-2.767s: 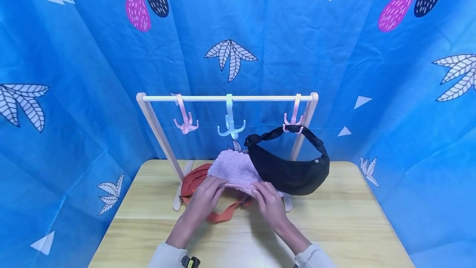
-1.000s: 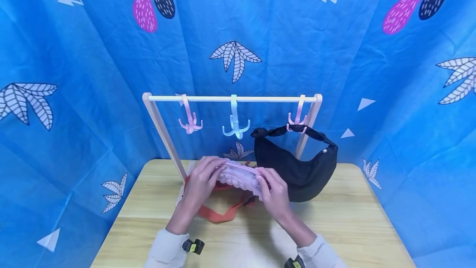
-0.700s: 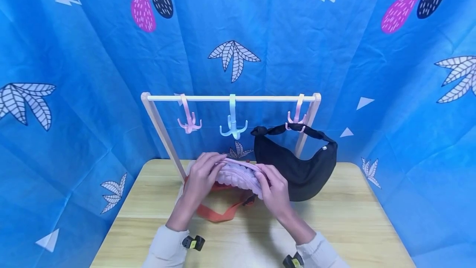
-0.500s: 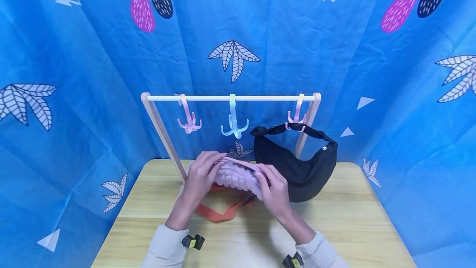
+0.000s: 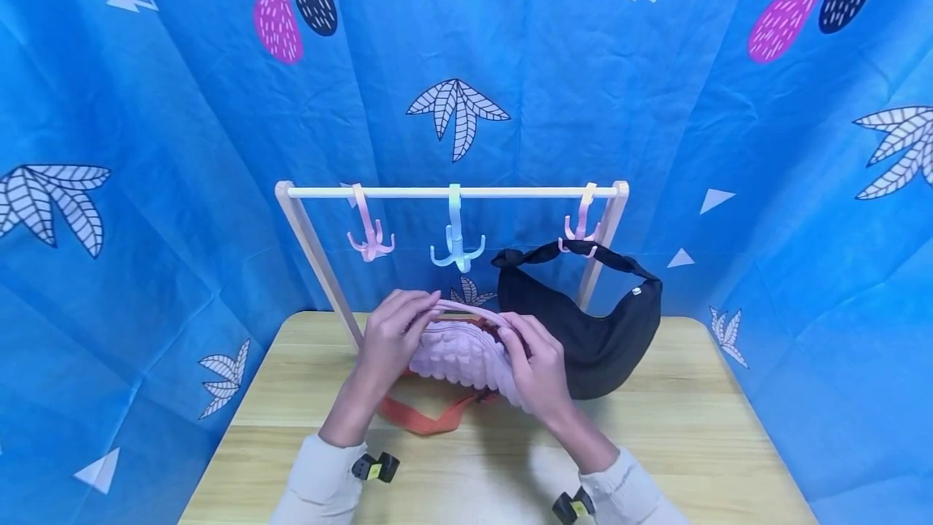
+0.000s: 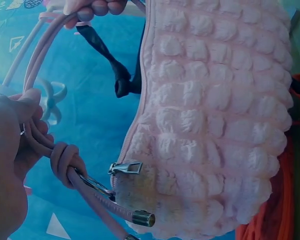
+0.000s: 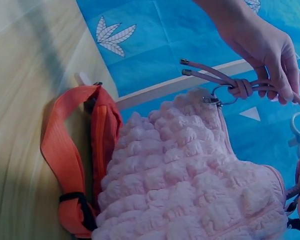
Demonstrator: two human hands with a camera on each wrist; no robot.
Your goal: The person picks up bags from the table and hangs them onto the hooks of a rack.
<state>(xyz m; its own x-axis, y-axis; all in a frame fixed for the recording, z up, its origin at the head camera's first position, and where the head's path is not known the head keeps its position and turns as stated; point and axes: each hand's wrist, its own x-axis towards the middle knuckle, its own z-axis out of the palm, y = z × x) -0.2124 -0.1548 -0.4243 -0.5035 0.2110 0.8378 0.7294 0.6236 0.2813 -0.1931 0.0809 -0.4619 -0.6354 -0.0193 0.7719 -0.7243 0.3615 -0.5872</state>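
In the head view a pale pink quilted shoulder bag (image 5: 459, 356) hangs by its cord strap (image 5: 466, 308) between both hands. My left hand (image 5: 386, 339) pinches the strap near its left end, and my right hand (image 5: 541, 363) pinches it at the right. A knot (image 6: 67, 162) in the strap and a metal zipper pull (image 6: 125, 168) show up close in the left wrist view. Below and behind the pink bag lies an orange bag, largely hidden, its strap (image 5: 423, 420) loose on the table. In the right wrist view, my right hand shows only at the edge.
A wooden rack with a white bar (image 5: 525, 194) stands at the back of the table (image 5: 656, 460). From it hang a left pink hook (image 5: 372, 245), a middle blue hook (image 5: 457, 253) and a right pink hook (image 5: 581, 229). A black bag (image 5: 583, 347) hangs on the right one.
The pink bag was first held by its body edge, then turned. The strap now arches up clear of the bag's top, and both hands have risen slightly.
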